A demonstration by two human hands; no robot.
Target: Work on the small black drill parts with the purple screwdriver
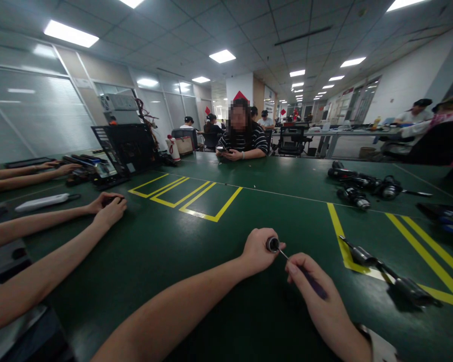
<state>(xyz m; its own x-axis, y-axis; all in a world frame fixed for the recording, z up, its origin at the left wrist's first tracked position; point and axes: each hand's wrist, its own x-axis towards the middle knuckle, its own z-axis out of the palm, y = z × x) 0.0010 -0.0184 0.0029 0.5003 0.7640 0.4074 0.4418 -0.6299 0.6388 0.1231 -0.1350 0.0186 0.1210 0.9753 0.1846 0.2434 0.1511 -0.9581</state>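
Near the middle of the green table, my left hand (pixel 261 250) is closed around a small dark cylindrical part (pixel 272 245), its round open end facing up and toward the right. My right hand (pixel 312 284) grips a screwdriver (pixel 283 254) with a dark purple handle and a thin metal shaft. The shaft's tip reaches the open end of the cylindrical part; how deep it sits cannot be made out. Right of my hands, dark metal cylindrical assemblies (pixel 415 291) lie on the table across yellow tape.
Yellow tape (pixel 229 203) marks the green table (pixel 166 261). At the left are a co-worker's hands (pixel 111 206), a white power strip (pixel 41 202) and a black computer case (pixel 126 151). Black power tools (pixel 390 188) lie back right. A person (pixel 249 138) sits opposite, holding a phone.
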